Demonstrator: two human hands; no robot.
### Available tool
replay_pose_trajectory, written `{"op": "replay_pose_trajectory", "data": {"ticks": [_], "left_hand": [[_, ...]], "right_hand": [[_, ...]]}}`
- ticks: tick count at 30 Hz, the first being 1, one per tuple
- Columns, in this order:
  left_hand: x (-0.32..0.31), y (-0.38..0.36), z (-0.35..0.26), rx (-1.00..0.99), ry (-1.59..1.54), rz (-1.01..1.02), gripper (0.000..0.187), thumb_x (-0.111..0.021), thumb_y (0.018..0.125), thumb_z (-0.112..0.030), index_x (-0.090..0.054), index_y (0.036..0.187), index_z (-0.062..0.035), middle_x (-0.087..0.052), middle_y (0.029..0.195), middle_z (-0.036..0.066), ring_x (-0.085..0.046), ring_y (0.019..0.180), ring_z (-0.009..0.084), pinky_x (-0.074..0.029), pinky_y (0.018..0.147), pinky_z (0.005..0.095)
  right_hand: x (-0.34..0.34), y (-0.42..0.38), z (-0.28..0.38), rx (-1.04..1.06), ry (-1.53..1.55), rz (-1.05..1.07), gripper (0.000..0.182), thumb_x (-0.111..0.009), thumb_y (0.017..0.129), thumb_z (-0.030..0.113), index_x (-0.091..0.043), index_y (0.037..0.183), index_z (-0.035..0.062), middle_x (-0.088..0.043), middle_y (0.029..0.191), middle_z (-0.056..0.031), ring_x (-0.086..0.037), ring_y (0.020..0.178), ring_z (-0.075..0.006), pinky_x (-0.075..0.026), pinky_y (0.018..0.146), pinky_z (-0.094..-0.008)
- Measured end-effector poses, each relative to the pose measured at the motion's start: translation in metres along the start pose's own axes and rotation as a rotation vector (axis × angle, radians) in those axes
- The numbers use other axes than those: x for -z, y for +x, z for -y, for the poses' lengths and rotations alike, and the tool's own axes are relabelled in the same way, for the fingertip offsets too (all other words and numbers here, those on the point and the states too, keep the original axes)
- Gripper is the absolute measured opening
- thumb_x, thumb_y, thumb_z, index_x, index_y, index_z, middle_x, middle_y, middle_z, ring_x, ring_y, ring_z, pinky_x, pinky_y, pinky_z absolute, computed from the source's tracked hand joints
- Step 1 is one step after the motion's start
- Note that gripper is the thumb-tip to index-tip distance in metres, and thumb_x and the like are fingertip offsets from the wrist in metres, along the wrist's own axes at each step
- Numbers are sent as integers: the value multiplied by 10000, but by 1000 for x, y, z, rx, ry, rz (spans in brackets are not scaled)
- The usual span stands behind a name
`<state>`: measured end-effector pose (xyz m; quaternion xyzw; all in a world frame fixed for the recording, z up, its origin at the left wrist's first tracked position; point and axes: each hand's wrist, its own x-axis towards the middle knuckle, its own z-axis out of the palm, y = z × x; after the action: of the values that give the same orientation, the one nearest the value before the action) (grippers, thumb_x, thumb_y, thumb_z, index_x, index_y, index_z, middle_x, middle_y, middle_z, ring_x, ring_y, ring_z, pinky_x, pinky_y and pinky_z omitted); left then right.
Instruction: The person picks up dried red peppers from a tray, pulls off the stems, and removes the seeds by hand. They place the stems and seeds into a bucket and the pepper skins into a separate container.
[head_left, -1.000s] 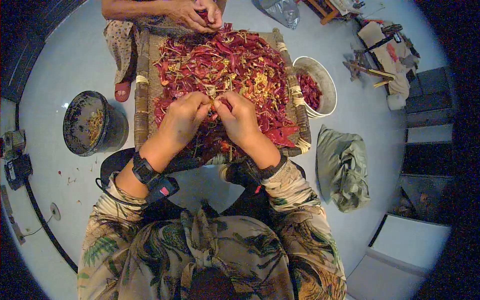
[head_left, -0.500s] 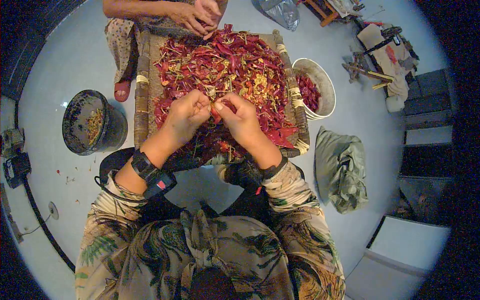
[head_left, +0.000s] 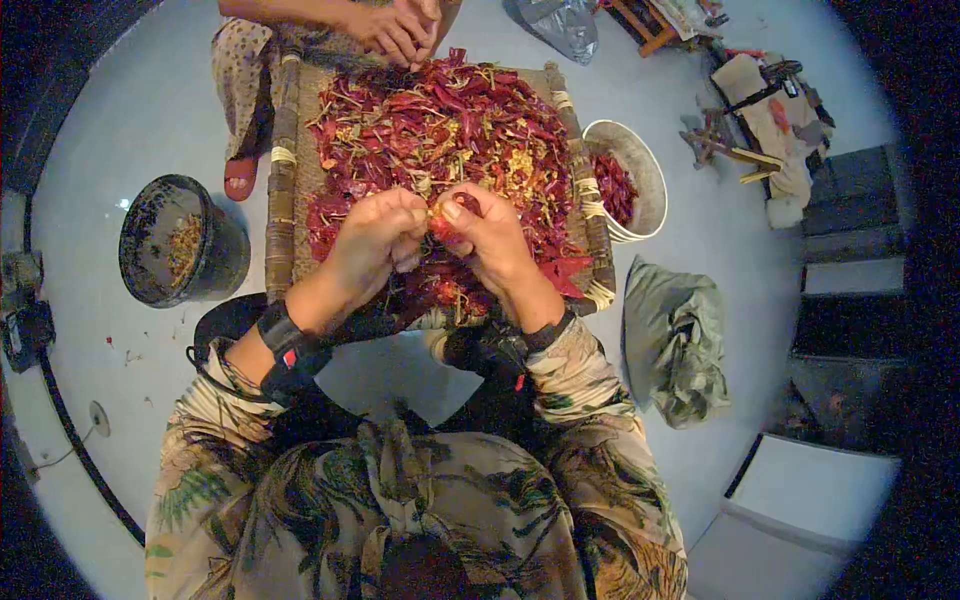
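Between my two hands is a dried red chili (head_left: 447, 230), partly covered by my fingers. My right hand (head_left: 488, 232) is closed on it, thumb pressed against its upper end. My left hand (head_left: 375, 235) is pinched at the same end; the fingertips meet there, and whether they grip the chili itself or its stem is hidden. Both hands are above a heap of dried red chilies (head_left: 400, 130) with pale stems and yellow seeds. The heap lies on a woven tray with a wooden frame (head_left: 283, 200).
Another person's hands (head_left: 400, 35) work at the tray's far edge. A black bucket (head_left: 225, 260) with scraps stands left. On the right are a white bucket (head_left: 655, 195) holding red chilies and a grey-green sack (head_left: 675, 340). A clear plastic bag (head_left: 565, 30) lies at the back.
My right hand has turned slightly, so more of the red chili shows between my hands. My left fingers have shifted a little. The other person's hands have moved slightly.
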<state>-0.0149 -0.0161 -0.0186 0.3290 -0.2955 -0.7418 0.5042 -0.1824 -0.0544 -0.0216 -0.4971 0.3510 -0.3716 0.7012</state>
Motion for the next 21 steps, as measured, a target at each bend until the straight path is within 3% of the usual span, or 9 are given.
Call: {"op": "replay_pose_trajectory", "data": {"ticks": [4,9,13,16,19,21], "left_hand": [[3,1,-5,12,-95,64,32,-518,845,-98,-504,845,-70,-477,653,-21,-404,506,64,-342,457,213],[0,4,-5,-196,385,-151,63,-534,847,-87,-506,890,-51,-491,662,-28,-429,540,46,-358,479,209],[3,3,-2,-258,460,-150,75,-557,849,-81,-520,900,-40,-503,671,-29,-451,575,30,-358,489,200],[2,1,-3,-342,824,-192,73,-581,840,-78,-534,868,-30,-536,673,19,-506,587,87,-392,501,244],[5,4,-1,-742,1143,-144,82,-594,822,-72,-541,844,-13,-564,695,98,-569,616,206,-435,534,318],[6,3,-1,-736,1185,-130,90,-598,807,-65,-535,830,-6,-562,710,138,-576,644,279,-449,559,361]], "right_hand": [[3,3,5,18,-109,14,160,-580,872,214,-605,918,63,-579,729,24,-462,577,-43,-372,506,-201],[0,-2,25,-38,-358,24,172,-586,870,190,-608,962,46,-614,791,-2,-526,654,-68,-430,582,-216],[-3,0,6,245,-419,33,155,-590,862,145,-615,963,29,-635,858,-22,-565,784,-100,-457,707,-250],[-2,0,7,239,-513,-26,142,-587,858,126,-619,942,16,-641,871,-29,-570,826,-111,-457,744,-266],[0,-2,8,168,-539,-47,147,-582,856,133,-620,930,12,-641,847,-45,-573,794,-118,-458,716,-273],[0,-1,6,201,-613,-44,152,-577,854,139,-615,926,10,-636,813,-72,-578,754,-137,-458,682,-283]]}}
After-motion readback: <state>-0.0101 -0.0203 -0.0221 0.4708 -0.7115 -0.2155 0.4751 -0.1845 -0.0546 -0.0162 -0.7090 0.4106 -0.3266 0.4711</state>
